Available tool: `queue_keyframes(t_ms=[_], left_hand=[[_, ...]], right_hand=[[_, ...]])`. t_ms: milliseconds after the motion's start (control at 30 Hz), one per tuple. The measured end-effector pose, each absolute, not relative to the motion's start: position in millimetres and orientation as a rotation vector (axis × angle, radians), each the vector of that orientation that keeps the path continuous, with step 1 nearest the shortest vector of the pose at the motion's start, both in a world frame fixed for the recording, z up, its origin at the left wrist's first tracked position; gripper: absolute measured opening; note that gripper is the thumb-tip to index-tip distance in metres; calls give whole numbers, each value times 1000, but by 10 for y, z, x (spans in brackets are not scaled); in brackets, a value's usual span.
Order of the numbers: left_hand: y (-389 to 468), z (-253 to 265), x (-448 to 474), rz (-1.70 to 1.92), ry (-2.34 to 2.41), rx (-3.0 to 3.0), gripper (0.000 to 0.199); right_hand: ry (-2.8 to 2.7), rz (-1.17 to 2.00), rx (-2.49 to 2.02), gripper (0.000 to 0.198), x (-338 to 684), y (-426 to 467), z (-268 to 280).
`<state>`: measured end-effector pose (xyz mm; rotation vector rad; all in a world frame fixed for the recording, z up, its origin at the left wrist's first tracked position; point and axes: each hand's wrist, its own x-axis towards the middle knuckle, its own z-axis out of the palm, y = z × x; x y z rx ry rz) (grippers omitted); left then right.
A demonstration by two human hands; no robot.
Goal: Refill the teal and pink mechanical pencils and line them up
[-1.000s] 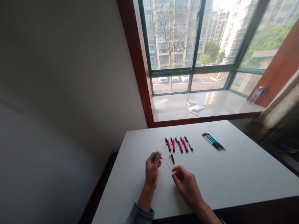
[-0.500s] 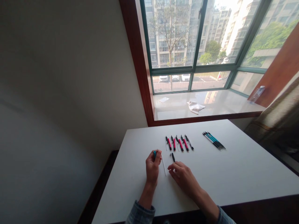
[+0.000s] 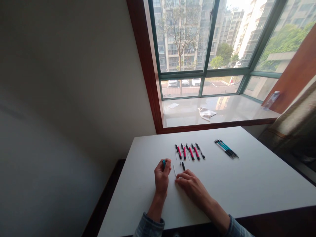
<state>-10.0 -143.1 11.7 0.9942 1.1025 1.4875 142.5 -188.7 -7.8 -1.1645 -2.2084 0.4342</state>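
My left hand [image 3: 162, 174] is closed around a teal pen barrel [image 3: 164, 163], of which only a short piece shows above the fingers. To its right, a thin white pen refill [image 3: 174, 170] slants on the white table. My right hand [image 3: 189, 182] has its fingertips pinched on the near end of that refill, covering it. Just beyond the right fingers lie a black pen part [image 3: 183, 166] and a tiny dark piece [image 3: 180, 164].
Farther back, a row of pink pen barrels [image 3: 184, 153] lies among black parts and white refills. Several teal and black pens [image 3: 225, 148] lie together at the right. Beyond the white table [image 3: 247, 181], a crumpled white cloth [image 3: 206, 113] rests on the windowsill.
My right hand has moved slightly left onto the refill. The refill has shifted a little to the right, and its near end is now covered by the fingers. The left hand is nearly still.
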Motion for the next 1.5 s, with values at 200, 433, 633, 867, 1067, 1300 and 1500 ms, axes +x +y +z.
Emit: queue_keyframes(t_ms=[200, 433, 633, 867, 1067, 1300, 1500], left_hand=[[-1422, 113, -101, 1481, 1109, 982, 35], [-1415, 108, -88, 1467, 1110, 982, 35], [-1417, 116, -88, 1439, 1109, 986, 35], [-1424, 135, -86, 1433, 1109, 994, 35], [-1427, 135, -94, 1419, 1104, 1028, 34], [-1430, 130, -93, 1417, 1110, 1033, 33], [-1432, 114, -90, 1395, 1110, 1052, 33]], right_hand=[[-2200, 431, -1217, 19, 1525, -1917, -54], [-2166, 416, -1269, 19, 1507, -1874, -76], [-2179, 425, -1266, 20, 1530, -1873, -43], [-2196, 445, -1255, 19, 1561, -1863, -2], [-2201, 438, -1227, 21, 1575, -1851, 20], [-2216, 439, -1220, 21, 1613, -1840, 8], [-2199, 466, -1235, 22, 1648, -1841, -27]])
